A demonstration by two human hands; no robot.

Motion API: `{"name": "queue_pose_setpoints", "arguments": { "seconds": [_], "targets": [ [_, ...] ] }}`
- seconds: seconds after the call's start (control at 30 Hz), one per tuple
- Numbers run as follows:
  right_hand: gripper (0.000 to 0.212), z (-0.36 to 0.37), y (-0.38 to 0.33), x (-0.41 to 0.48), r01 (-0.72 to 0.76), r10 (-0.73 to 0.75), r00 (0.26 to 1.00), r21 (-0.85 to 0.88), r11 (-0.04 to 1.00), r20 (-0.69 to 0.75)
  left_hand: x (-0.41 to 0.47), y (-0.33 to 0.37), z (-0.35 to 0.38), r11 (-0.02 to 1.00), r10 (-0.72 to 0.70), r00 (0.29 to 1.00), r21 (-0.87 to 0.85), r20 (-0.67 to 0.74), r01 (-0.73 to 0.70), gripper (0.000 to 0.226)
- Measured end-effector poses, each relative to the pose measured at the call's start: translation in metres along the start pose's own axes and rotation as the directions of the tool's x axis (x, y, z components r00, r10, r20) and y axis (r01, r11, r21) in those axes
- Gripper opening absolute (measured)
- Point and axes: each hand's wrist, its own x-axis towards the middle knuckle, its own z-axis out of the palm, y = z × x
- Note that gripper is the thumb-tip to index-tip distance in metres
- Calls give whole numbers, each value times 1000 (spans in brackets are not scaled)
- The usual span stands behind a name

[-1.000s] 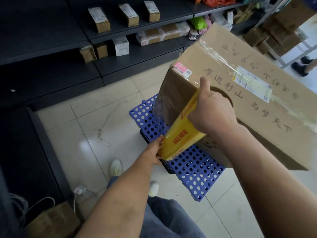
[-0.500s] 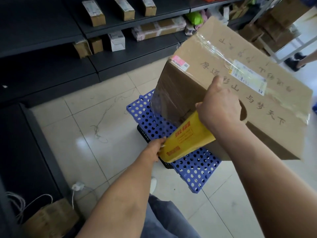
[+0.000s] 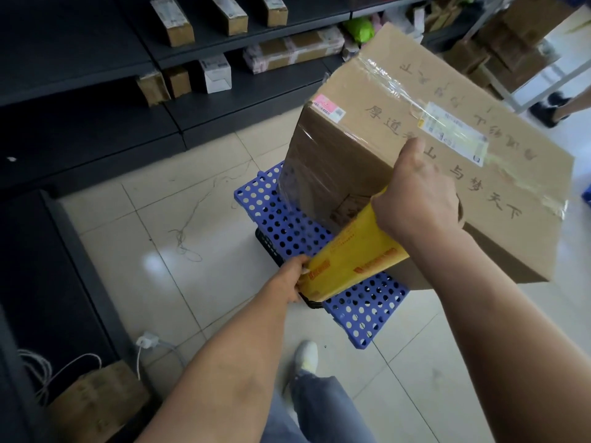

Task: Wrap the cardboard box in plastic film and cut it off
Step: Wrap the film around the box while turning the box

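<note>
A large cardboard box with handwritten characters and a shipping label stands tilted on a blue perforated plastic stool. Clear plastic film clings to its left end face. A long yellow film-roll carton slants from lower left up to the box's near edge. My left hand grips the carton's lower end. My right hand grips its upper end against the box, thumb raised over the top face.
Dark shelves with small parcels run along the back and left. More stacked boxes stand at the back right, near another person's shoes. A charger and white cable lie on the tiled floor beside my shoe.
The yellow carton has swung from steep to flatter, its upper end moving right along the box's near edge with my right hand. The view shifted slightly.
</note>
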Motion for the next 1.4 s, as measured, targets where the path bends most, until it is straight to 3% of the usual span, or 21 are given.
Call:
{"name": "queue_pose_setpoints", "arguments": {
  "seconds": [0.17,0.37,0.53,0.8,0.87,0.97,1.0,1.17,1.4],
  "targets": [
    [46,7,17,-1,57,-57,998,-8,998,-11,5,-17,10,997,51,997,-59,-58,-54,48],
    [55,9,53,-6,275,-274,961,-35,961,40,15,-46,42,958,133,985,-241,-110,-156,43],
    [42,7,70,-6,345,-346,937,-21,938,-39,19,-62,63,902,155,978,-384,-141,-198,35],
    [50,12,98,-20,313,-313,950,-32,949,-3,73,-96,69,931,131,966,-309,-221,-197,87],
    [54,15,107,-23,343,-343,939,-29,939,20,48,-94,75,934,132,965,-297,-227,-198,75],
    [70,15,113,-26,358,-359,933,-31,933,-5,28,-98,84,897,153,962,-378,-225,-231,24],
    [69,14,113,-27,354,-354,935,-35,935,-23,28,-101,86,891,146,963,-393,-225,-227,19],
    [61,11,117,-36,296,-298,951,-30,955,-80,35,-109,94,922,139,967,-328,-215,-206,59],
    [51,7,144,-50,314,-312,944,9,949,-106,49,-116,85,950,154,951,-224,-270,-217,75]
  ]
}}
